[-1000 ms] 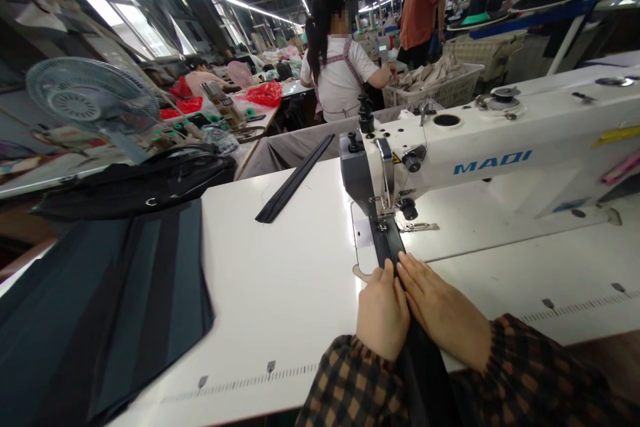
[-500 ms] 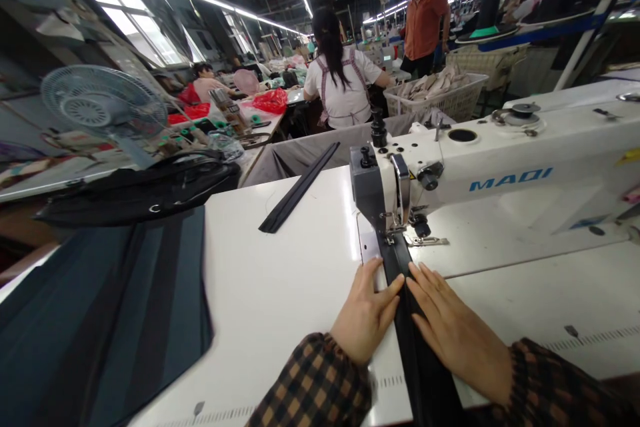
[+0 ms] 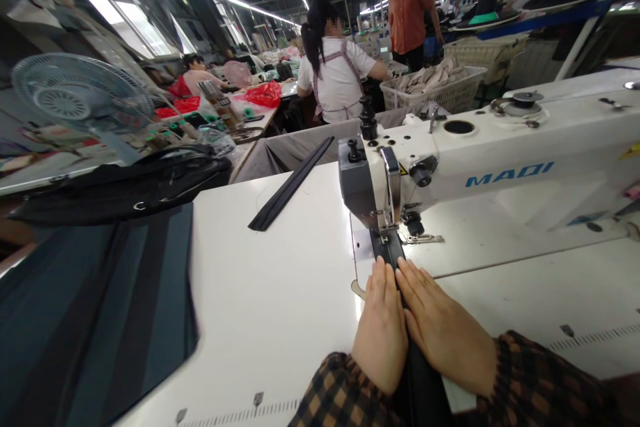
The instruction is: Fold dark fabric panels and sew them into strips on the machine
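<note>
A long black fabric strip (image 3: 423,383) runs from the front edge of the table up under the presser foot of a white sewing machine (image 3: 500,163). My left hand (image 3: 383,330) lies on the strip's left side, fingers stretched toward the needle. On its right side my right hand (image 3: 443,323) rests flat, fingers out and slanting toward the foot. Both hands press from above, close together just in front of the foot, and hide part of the strip. Neither hand is closed round it.
A narrow dark strip (image 3: 293,183) lies on the white table (image 3: 270,287) left of the machine. Dark panels (image 3: 100,307) and a black bag (image 3: 125,183) are further left, near a fan (image 3: 75,97). Co-workers (image 3: 333,73) and a white basket (image 3: 435,90) stand beyond.
My left hand has turned and moved onto the strip, its fingers now straight and pointing forward. My right hand stays flat beside it. The view has shifted slightly.
</note>
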`<state>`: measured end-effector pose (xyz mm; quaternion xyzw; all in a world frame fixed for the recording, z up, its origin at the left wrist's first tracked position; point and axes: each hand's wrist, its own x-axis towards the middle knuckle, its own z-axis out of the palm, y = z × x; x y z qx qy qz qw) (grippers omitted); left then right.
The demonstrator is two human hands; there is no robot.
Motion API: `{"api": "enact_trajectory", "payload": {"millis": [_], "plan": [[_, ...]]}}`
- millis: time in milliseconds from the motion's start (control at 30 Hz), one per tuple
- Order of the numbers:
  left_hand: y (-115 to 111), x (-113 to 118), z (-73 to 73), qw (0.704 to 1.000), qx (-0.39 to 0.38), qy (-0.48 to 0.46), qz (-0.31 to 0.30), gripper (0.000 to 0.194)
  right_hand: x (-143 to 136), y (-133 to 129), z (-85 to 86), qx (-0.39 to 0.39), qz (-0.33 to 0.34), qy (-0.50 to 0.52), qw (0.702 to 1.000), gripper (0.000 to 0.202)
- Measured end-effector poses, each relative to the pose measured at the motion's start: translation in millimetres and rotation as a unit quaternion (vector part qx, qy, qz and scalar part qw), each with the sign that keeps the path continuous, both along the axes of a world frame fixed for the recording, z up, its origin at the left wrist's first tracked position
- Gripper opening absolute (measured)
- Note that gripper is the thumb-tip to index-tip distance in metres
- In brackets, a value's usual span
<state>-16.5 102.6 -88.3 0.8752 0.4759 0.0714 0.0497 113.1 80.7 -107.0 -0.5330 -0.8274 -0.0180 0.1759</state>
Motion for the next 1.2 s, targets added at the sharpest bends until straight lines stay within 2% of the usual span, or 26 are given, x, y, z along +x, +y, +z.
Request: {"api": "enact_trajectory", "payload": {"millis": [200, 333, 500, 667, 833, 900, 1033, 1133, 1200], "plan": [[-2.2, 6.2, 8.5, 1.0, 0.001, -0.021, 0.017, 0.047, -5.1, 2.0, -1.7, 0.014, -0.007, -0.015, 1.0, 0.053], [-2.6, 15.2, 14.4, 0.997, 0.061, 0.053, -0.02, 0.048, -6.0, 2.6, -7.9, 0.04, -0.009, -0.007, 0.999, 0.059], [0.6, 24.3, 24.2, 0.97, 0.146, 0.177, -0.076, 0.044, -5.0, 4.4, -10.7, 0.032, -0.01, 0.014, 0.999, 0.064], [4.6, 25.6, 25.3, 0.969, 0.155, 0.179, -0.068, 0.043, -5.0, 5.0, -7.6, 0.024, -0.006, 0.031, 0.999, 0.065], [11.1, 26.3, 21.2, 0.983, 0.122, 0.125, -0.049, 0.044, -2.8, 8.4, -4.6, 0.003, -0.002, 0.008, 1.0, 0.062], [9.6, 23.1, 20.7, 0.992, 0.089, 0.073, -0.043, 0.048, -1.3, 9.7, -3.7, -0.003, 0.003, -0.005, 1.0, 0.062], [-12.2, 12.1, 23.5, 0.999, 0.02, -0.034, -0.016, 0.06, 2.0, 8.6, -3.2, 0.013, 0.032, -0.019, 0.999, 0.061], [-26.4, 7.8, 32.3, 0.998, -0.018, -0.041, 0.042, 0.063, 3.6, 6.9, -2.6, 0.023, 0.043, -0.021, 0.999, 0.057], [-22.8, 6.5, 41.1, 0.993, -0.051, -0.042, 0.1, 0.058, 3.8, 6.1, -1.3, 0.022, 0.041, -0.012, 0.999, 0.051]]}}
